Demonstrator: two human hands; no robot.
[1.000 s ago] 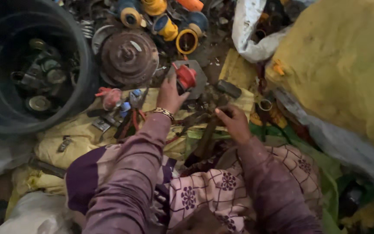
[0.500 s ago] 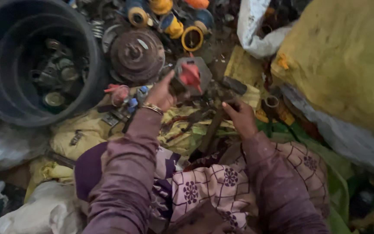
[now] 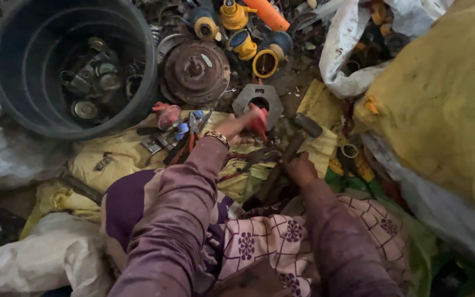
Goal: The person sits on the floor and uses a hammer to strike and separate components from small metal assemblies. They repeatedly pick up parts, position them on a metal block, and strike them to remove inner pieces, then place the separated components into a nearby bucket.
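Left hand (image 3: 236, 125) pinches red part (image 3: 259, 122) beside grey plate (image 3: 258, 99) — right hand (image 3: 302, 168) clenched around hammer (image 3: 288, 151); clutter crowds all edges.

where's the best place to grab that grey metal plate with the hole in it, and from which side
Probably the far, upper edge of the grey plate, coming from above. It lies flat on the ground, its flat outer sides are bare there, and the centre hole offers a finger hook. The near edge is crowded: the left hand with a red part covers it, and the hammer in the right hand lies close by.
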